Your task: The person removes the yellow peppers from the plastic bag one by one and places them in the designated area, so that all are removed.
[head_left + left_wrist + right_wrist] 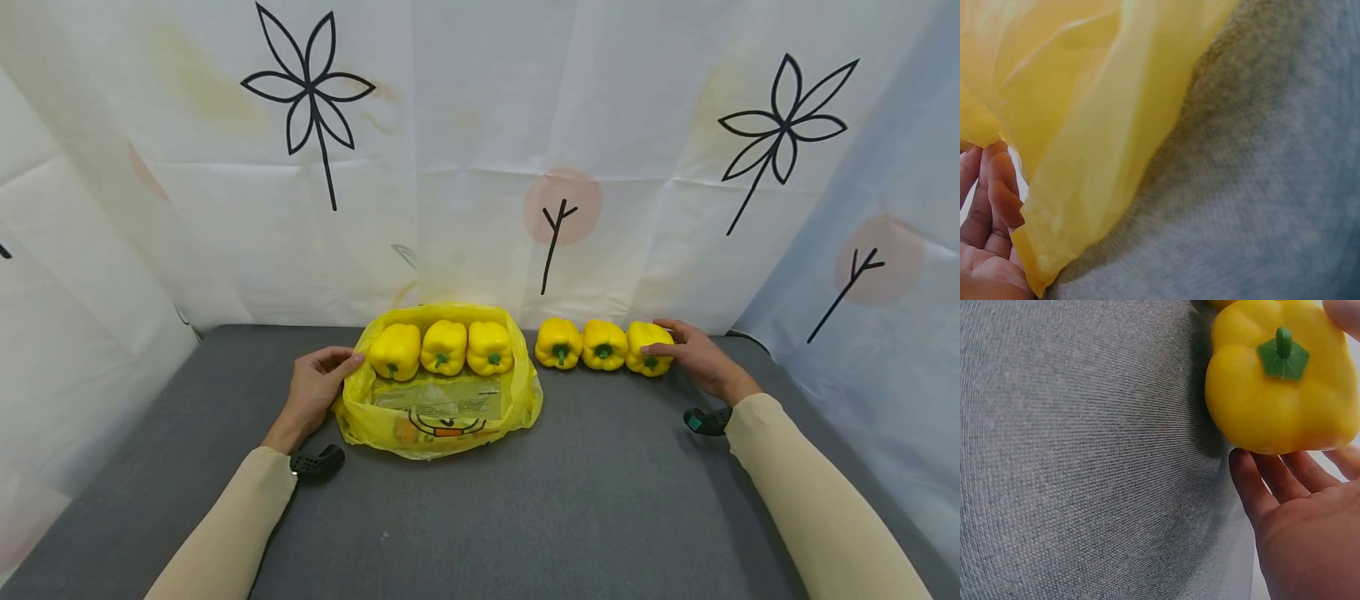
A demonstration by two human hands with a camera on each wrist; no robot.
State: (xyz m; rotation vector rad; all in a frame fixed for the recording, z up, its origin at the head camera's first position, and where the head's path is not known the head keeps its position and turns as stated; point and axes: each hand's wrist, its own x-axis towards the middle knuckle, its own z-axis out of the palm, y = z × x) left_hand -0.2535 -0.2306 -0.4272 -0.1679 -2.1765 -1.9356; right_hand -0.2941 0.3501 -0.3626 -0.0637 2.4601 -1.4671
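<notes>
A yellow plastic bag (435, 440) lies with its mouth spread wide, three yellow bell peppers (443, 347) in a row along its far side. My left hand (313, 390) pinches the bag's left rim between thumb and fingers. In the left wrist view the bag's thin film (1104, 131) hangs beside the fingers (1002, 178). To the right of the bag, three more bell peppers stand in a row with green stems facing me. My right hand (701, 358) holds the rightmost pepper (643, 348), thumb across its front and fingers at its far right side.
The dark grey cloth-covered table (570, 508) runs back to a white fabric wall (465, 167) printed with line-drawn flowers and trees. The middle pepper (604, 345) sits close against the held one. Black wrist cameras (318, 463) are strapped at both sleeves.
</notes>
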